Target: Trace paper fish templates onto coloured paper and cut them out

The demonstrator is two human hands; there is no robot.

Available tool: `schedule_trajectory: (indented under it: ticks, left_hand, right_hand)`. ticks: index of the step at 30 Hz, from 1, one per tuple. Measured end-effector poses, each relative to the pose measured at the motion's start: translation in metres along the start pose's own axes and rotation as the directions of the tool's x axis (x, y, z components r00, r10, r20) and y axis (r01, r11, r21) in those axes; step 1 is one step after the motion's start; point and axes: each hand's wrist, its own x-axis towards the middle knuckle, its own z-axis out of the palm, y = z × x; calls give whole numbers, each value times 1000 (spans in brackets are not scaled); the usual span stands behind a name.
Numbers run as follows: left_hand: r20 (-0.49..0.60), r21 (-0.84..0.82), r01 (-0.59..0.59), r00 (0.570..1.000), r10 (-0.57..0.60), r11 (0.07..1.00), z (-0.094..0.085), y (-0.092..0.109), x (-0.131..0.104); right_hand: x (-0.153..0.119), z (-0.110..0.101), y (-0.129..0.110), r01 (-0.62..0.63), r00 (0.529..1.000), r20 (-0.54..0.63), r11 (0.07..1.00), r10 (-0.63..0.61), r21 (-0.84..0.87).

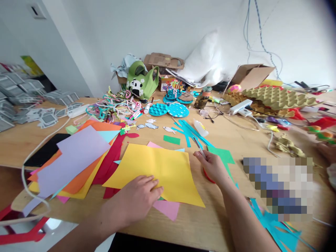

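Observation:
My left hand [144, 192] lies flat on the lower part of a yellow sheet of paper [160, 162], fingers stretched out. My right hand [211, 166] is closed around what look like red-handled scissors [199, 146], just off the sheet's right edge. Their slim grey blades point away from me, and a red loop shows under the palm. Pink paper [168, 209] sticks out beneath the yellow sheet. Right of it lies a green paper piece [222, 155], partly behind my right hand. Beyond the sheet sits a small green rectangle [171, 140].
Stacked coloured paper [73, 157] lies left, over a black tablet-like slab [47, 150]. Blue strips [189, 131], a glue bottle [201, 128], paper fish [169, 130] and pipe cleaners [112, 105] lie farther back. Egg trays [280, 98] stand right; another person's hand [327, 154] shows at the right edge.

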Motion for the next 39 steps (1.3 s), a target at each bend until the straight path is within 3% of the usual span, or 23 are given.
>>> schedule_trajectory:
  ticks: [7,12,17,21,26,29,33,36,39]
  left_hand:
    - [21,15,-7,1000,7,1000,2,2,-8]
    - [54,-55,17,998,-14,998,-7,4,-7]
    - [68,-14,31,997,-30,999,-14,3,9]
    - [5,65,4,1000,-4,998,-12,-2,31]
    - [-151,101,-28,988,43,994,7,-14,58]
    - [-140,87,-21,990,33,996,21,-19,65]
    - [-112,74,-6,994,15,997,30,-20,64]
    - [-114,88,-2,993,12,996,30,-20,64]
    - [-117,98,-3,993,14,995,31,-20,65]
  right_hand:
    - [-1,7,3,-50,998,-45,998,52,44]
    - [1,7,1,-29,993,-113,995,40,101]
    - [6,-1,-8,-66,980,-166,965,111,252]
    - [14,0,-17,-49,985,-150,976,82,212]
    - [35,19,-23,95,996,-13,984,-94,152]
    - [49,36,-23,185,981,67,982,-183,-36]
    - [60,48,-23,211,977,96,932,-191,-295]
    - [60,46,-24,215,976,104,938,-193,-274]
    - [54,43,-24,175,971,183,977,-152,-117]
